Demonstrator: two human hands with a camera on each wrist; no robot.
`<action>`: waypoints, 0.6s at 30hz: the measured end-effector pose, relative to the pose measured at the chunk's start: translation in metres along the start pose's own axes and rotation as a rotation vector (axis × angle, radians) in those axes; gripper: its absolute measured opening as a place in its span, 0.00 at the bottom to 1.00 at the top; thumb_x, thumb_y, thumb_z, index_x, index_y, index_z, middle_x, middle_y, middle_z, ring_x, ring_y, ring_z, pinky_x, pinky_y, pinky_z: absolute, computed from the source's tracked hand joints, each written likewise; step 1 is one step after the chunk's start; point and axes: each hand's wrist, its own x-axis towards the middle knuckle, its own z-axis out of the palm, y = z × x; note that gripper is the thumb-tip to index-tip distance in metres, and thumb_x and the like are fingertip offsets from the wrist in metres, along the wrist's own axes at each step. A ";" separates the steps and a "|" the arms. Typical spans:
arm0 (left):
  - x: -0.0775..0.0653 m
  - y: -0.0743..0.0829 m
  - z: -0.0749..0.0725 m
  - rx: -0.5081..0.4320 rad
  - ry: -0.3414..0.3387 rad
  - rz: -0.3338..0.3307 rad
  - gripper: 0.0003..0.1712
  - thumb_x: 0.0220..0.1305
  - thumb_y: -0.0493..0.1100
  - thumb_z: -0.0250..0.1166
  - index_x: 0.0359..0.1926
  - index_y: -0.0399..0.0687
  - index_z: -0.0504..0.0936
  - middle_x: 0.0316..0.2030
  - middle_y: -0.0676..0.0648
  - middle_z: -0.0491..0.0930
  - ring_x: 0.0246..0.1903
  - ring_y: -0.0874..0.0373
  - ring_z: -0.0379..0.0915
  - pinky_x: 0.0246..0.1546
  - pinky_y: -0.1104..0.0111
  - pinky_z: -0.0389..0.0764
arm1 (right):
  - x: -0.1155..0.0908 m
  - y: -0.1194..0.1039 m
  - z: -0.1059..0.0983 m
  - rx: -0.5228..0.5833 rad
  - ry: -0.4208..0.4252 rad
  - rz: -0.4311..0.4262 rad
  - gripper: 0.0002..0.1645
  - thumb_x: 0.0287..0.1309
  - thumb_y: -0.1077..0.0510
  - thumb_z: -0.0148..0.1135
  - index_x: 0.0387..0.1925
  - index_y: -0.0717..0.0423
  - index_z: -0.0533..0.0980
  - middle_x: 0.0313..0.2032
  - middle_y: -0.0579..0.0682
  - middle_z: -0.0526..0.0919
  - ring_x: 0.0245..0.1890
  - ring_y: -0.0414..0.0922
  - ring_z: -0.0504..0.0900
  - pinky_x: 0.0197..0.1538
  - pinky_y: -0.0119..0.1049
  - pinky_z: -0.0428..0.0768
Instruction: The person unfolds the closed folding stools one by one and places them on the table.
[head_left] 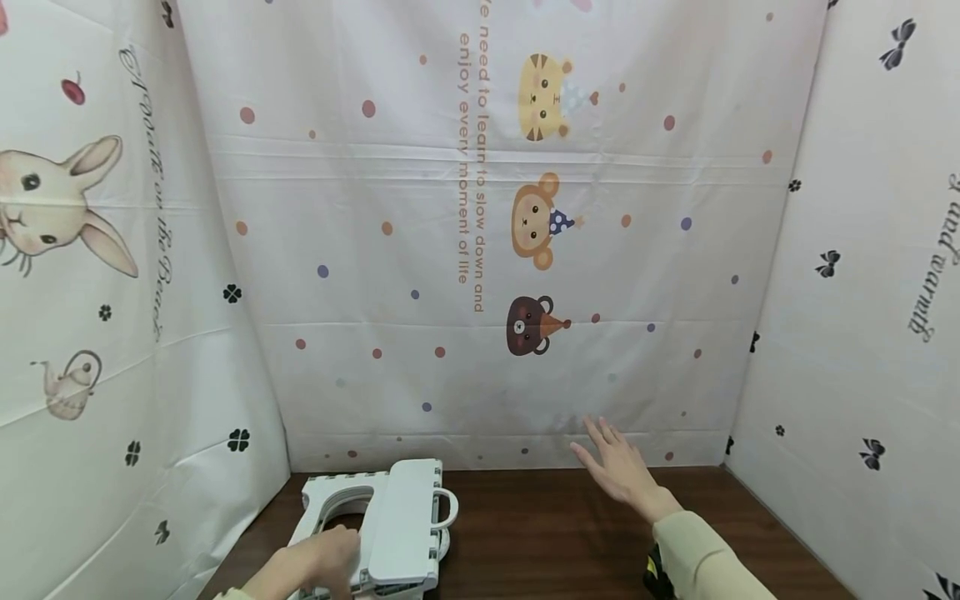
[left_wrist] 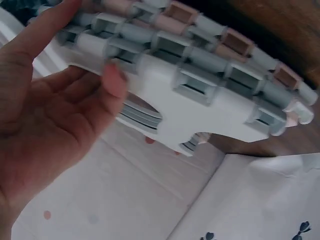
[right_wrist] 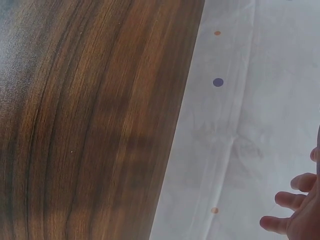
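A folded white plastic piece (head_left: 407, 521) with a looped handle (head_left: 448, 508) on its right side stands at the near left of the table. It has a curved cut-out, and grey and pink hinge knuckles (left_wrist: 172, 45) run along its edge in the left wrist view. My left hand (head_left: 327, 557) is at its near left side, fingers bent around the hinged edge, with part of the grip hidden. To the right, my right hand (head_left: 618, 467) is over the back of the table with its fingers spread and nothing in them.
The dark wooden table (head_left: 540, 533) ends at a white printed cloth (head_left: 360, 275) at the back. More printed cloth hangs at the left (head_left: 180, 375) and right (head_left: 840, 358). A black and yellow item (head_left: 655, 573) shows under the right sleeve.
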 end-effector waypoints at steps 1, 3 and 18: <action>-0.007 0.005 -0.002 -0.031 0.029 0.022 0.18 0.37 0.38 0.79 0.27 0.45 0.77 0.22 0.47 0.76 0.21 0.56 0.75 0.19 0.62 0.79 | 0.000 0.000 0.000 -0.001 0.000 -0.002 0.43 0.69 0.33 0.42 0.74 0.52 0.51 0.73 0.66 0.51 0.69 0.70 0.55 0.61 0.71 0.59; -0.018 0.010 -0.007 -0.059 0.057 0.068 0.17 0.37 0.37 0.78 0.27 0.45 0.77 0.21 0.47 0.75 0.20 0.57 0.74 0.17 0.64 0.78 | 0.000 0.002 0.001 0.001 -0.003 -0.004 0.42 0.69 0.33 0.41 0.74 0.52 0.51 0.73 0.66 0.52 0.69 0.71 0.56 0.61 0.70 0.60; -0.028 0.010 -0.016 -0.070 0.117 0.278 0.19 0.35 0.42 0.78 0.20 0.51 0.72 0.16 0.59 0.62 0.17 0.66 0.53 0.17 0.73 0.57 | -0.002 0.007 -0.002 0.008 0.017 -0.037 0.39 0.71 0.40 0.45 0.73 0.57 0.53 0.71 0.70 0.55 0.65 0.73 0.61 0.60 0.67 0.64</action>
